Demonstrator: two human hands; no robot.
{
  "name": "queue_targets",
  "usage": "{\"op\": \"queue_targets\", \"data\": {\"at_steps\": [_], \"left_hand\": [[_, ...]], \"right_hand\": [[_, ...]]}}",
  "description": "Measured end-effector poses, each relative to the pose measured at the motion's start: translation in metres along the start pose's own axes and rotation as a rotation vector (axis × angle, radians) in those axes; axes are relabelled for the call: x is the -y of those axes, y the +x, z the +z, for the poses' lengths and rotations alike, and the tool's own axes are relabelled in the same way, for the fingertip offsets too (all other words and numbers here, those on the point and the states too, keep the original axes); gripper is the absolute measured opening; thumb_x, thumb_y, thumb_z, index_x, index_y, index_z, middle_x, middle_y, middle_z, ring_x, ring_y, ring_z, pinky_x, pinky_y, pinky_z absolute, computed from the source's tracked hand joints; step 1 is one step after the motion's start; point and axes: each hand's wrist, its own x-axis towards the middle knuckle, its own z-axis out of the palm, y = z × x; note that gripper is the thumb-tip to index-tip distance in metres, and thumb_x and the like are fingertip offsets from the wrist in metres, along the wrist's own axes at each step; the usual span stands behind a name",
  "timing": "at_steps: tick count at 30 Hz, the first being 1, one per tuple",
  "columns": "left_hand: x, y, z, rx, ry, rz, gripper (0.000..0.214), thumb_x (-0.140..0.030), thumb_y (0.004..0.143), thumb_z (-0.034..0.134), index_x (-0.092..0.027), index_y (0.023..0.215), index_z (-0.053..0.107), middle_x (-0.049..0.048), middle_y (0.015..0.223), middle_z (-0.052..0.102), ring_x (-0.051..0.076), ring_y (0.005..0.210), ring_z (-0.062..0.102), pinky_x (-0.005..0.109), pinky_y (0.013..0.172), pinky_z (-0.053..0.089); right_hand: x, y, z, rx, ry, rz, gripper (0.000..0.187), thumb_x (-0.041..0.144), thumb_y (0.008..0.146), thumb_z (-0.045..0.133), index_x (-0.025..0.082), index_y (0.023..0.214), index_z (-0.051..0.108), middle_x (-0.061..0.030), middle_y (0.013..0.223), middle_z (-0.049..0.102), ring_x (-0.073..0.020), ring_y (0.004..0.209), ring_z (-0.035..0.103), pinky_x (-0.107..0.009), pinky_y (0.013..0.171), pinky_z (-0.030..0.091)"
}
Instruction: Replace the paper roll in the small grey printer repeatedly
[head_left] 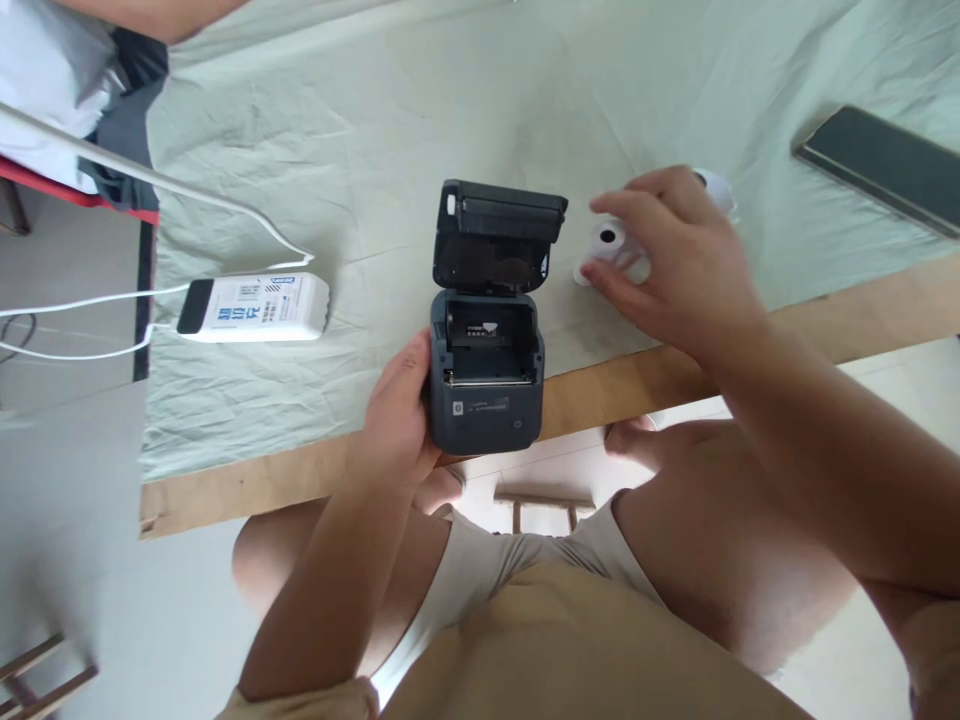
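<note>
On left of the surface (360,130), white block (262,308) with white cables (150,178); at far right, dark flat device (885,170); lower left, wooden bars (34,656).

Soft, even-ish light is being spread over the pale green cloth (390,120), with faint shadow being cast beside the phone (885,165), while lettering (491,406) on the printer (487,435) is being smudged and bottom-left wooden bars (56,692) are kinda being blurred.
</note>
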Motion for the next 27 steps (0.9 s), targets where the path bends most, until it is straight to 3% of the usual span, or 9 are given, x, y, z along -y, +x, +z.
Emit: {"op": "queue_targets", "data": {"at_steps": [3, 6, 11, 15, 18, 20, 23, 27], "left_hand": [[0.0, 0.0, 0.0, -0.002, 0.012, 0.004, 0.034, -0.053, 0.096, 0.076, -0.02, 0.092, 0.078, 0.0015, 0.081, 0.078, 0.017, 0.067, 0.074, 0.026, 0.06, 0.06], [0.0, 0.0, 0.001, -0.001, 0.01, 0.015, 0.034, -0.054, 0.094, 0.079, -0.02, 0.09, 0.077, 0.0005, 0.078, 0.077, 0.017, 0.067, 0.074, 0.026, 0.061, 0.061], [0.001, 0.001, 0.001, 0.051, -0.06, 0.014, 0.03, -0.048, 0.097, 0.073, -0.021, 0.084, 0.077, 0.0016, 0.081, 0.079, 0.016, 0.069, 0.074, 0.024, 0.06, 0.06], [-0.001, -0.002, -0.002, 0.141, -0.007, 0.073, 0.035, -0.055, 0.085, 0.086, -0.022, 0.089, 0.079, 0.001, 0.072, 0.074, 0.017, 0.06, 0.069, 0.025, 0.051, 0.053], [-0.002, -0.004, -0.004, 0.189, 0.061, 0.095, 0.039, -0.055, 0.08, 0.091, -0.021, 0.092, 0.079, 0.0004, 0.068, 0.071, 0.015, 0.052, 0.062, 0.026, 0.045, 0.045], [-0.001, -0.005, -0.005, 0.185, 0.063, 0.12, 0.038, -0.054, 0.08, 0.092, -0.02, 0.087, 0.077, 0.0007, 0.069, 0.071, 0.014, 0.053, 0.062, 0.025, 0.046, 0.045], [-0.001, -0.006, -0.004, 0.16, 0.039, 0.14, 0.036, -0.051, 0.08, 0.092, -0.019, 0.087, 0.077, 0.0015, 0.075, 0.075, 0.014, 0.06, 0.066, 0.023, 0.051, 0.049], [0.001, -0.006, -0.005, 0.163, 0.047, 0.113, 0.036, -0.051, 0.081, 0.091, -0.019, 0.092, 0.078, 0.0, 0.076, 0.074, 0.013, 0.062, 0.067, 0.021, 0.052, 0.051]], "right_hand": [[-0.007, 0.001, 0.013, 0.107, 0.037, 0.069, 0.044, 0.034, 0.093, 0.073, 0.025, 0.136, 0.073, -0.0157, 0.124, 0.072, -0.029, 0.105, 0.071, -0.043, 0.087, 0.056], [-0.013, 0.002, 0.019, 0.082, 0.111, 0.043, 0.038, 0.032, 0.093, 0.068, 0.029, 0.131, 0.075, -0.0098, 0.111, 0.072, -0.0252, 0.101, 0.07, -0.042, 0.091, 0.056], [-0.007, 0.004, 0.015, 0.067, 0.19, 0.087, 0.046, 0.031, 0.088, 0.069, 0.029, 0.134, 0.073, -0.0081, 0.113, 0.075, -0.0251, 0.102, 0.072, -0.044, 0.097, 0.058], [0.022, -0.002, -0.008, -0.115, 0.298, 0.112, 0.06, 0.023, 0.079, 0.068, 0.026, 0.139, 0.06, -0.0102, 0.126, 0.074, -0.0281, 0.113, 0.074, -0.043, 0.09, 0.062], [0.056, -0.01, -0.023, -0.183, 0.422, -0.027, 0.047, 0.022, 0.083, 0.068, 0.025, 0.129, 0.058, -0.0112, 0.126, 0.072, -0.0274, 0.111, 0.076, -0.042, 0.088, 0.062], [0.075, -0.014, -0.024, -0.119, 0.444, -0.16, 0.031, 0.02, 0.086, 0.067, 0.025, 0.117, 0.06, -0.0088, 0.119, 0.076, -0.0235, 0.101, 0.078, -0.038, 0.084, 0.062], [0.09, -0.013, -0.011, -0.025, 0.326, -0.238, 0.018, 0.014, 0.092, 0.061, 0.024, 0.106, 0.063, -0.004, 0.108, 0.082, -0.0199, 0.089, 0.077, -0.037, 0.084, 0.06], [0.086, -0.008, 0.012, 0.0, 0.238, -0.291, 0.012, 0.014, 0.095, 0.059, 0.024, 0.091, 0.063, -0.0009, 0.102, 0.083, -0.0182, 0.082, 0.075, -0.037, 0.082, 0.053]]}}
